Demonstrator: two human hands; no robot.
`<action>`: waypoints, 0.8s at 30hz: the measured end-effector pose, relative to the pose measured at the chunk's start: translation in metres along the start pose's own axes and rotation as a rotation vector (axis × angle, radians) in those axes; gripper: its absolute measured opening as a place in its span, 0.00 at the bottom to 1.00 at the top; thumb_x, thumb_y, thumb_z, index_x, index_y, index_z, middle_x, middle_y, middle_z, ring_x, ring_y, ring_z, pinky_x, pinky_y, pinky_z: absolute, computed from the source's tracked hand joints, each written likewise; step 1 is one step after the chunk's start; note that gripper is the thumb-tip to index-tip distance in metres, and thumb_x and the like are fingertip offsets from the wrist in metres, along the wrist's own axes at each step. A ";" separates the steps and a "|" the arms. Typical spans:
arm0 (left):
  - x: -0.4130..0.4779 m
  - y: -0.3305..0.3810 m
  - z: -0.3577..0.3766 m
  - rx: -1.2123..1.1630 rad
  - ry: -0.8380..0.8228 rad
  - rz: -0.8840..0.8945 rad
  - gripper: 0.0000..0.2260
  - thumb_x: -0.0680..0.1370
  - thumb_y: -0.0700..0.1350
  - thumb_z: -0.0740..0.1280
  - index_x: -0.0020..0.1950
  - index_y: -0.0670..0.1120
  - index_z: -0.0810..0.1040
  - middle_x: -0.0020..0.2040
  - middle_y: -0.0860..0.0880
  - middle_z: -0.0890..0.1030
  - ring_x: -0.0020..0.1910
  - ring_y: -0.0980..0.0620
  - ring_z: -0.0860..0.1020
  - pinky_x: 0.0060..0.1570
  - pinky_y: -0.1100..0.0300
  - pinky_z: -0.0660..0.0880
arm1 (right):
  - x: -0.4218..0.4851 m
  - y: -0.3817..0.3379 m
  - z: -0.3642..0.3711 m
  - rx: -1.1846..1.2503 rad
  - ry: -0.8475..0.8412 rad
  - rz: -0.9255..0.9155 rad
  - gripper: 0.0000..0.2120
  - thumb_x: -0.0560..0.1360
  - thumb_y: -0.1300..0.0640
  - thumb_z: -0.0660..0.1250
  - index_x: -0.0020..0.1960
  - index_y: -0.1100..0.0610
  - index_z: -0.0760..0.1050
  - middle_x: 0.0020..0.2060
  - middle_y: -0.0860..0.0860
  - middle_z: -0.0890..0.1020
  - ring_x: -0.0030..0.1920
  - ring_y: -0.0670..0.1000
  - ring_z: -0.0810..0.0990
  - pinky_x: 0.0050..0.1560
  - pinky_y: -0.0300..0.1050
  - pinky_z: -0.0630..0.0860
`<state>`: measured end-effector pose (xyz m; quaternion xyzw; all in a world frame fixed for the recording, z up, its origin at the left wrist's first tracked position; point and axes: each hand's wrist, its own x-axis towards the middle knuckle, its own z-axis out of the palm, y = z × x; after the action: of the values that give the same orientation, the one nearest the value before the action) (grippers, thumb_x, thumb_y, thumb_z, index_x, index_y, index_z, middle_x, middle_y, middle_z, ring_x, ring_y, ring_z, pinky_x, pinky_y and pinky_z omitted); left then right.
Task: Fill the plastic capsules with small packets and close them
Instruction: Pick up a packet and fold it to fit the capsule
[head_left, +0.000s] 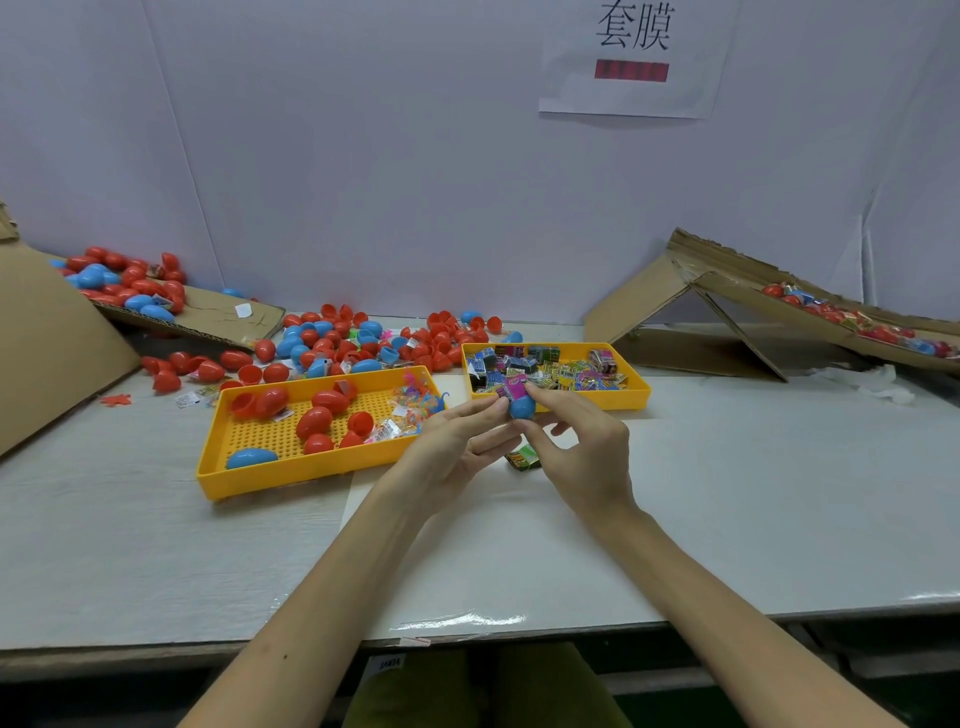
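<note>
Left hand (457, 441) and right hand (582, 452) met above the white glossy table (727, 493), just in front of the right tray. Between them was a blue egg-shaped plastic capsule half (522, 409), smooth, with its open end up. A pink printed foil packet (511, 388) stuck out of its mouth, print too small to read. Left thumb and forefinger pinched the capsule half at its left side. The right hand gripped it too, thumb under it and forefinger tip on the packet.

A green printed packet (522, 457) lay flat on the table below the hands.

The right yellow plastic tray (640, 391) was rectangular and held a heap of small multicoloured packets (550, 370). The left yellow plastic tray (291, 474) had a perforated floor. It held red glossy egg capsules (314, 422), one blue closed capsule (252, 458) and some clear packets.

Behind the trays was a loose pile of red and blue capsule shells (363, 338). A corrugated cardboard ramp (208, 314) at the left carried more shells. A folded cardboard ramp (727, 291) at the right carried wrapped capsules.

A white paper sign (696, 78) on the wall read "套膜"; the red bar under it was blurred.
</note>
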<state>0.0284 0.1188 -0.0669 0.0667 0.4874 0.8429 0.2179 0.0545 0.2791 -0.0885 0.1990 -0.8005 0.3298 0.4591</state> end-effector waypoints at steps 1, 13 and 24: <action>0.000 0.000 0.000 0.003 -0.006 -0.004 0.18 0.76 0.43 0.72 0.65 0.39 0.79 0.59 0.41 0.84 0.59 0.45 0.83 0.58 0.54 0.79 | 0.000 0.000 0.000 -0.004 0.005 -0.004 0.18 0.69 0.65 0.78 0.58 0.64 0.82 0.47 0.55 0.85 0.40 0.48 0.82 0.39 0.31 0.76; -0.003 0.000 0.002 -0.028 -0.013 -0.022 0.15 0.78 0.43 0.70 0.63 0.41 0.79 0.60 0.42 0.83 0.59 0.47 0.83 0.56 0.57 0.80 | 0.002 -0.001 -0.001 0.040 0.026 0.058 0.21 0.67 0.65 0.79 0.60 0.63 0.81 0.49 0.54 0.86 0.42 0.42 0.79 0.40 0.30 0.76; -0.002 -0.002 0.000 -0.029 -0.047 -0.041 0.16 0.70 0.43 0.74 0.57 0.42 0.82 0.55 0.43 0.86 0.55 0.48 0.85 0.49 0.59 0.82 | 0.000 0.002 -0.001 -0.025 0.055 -0.009 0.16 0.64 0.66 0.81 0.51 0.65 0.84 0.43 0.57 0.87 0.38 0.52 0.84 0.37 0.41 0.80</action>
<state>0.0311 0.1187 -0.0683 0.0731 0.4711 0.8435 0.2473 0.0537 0.2809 -0.0887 0.1876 -0.7907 0.3230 0.4849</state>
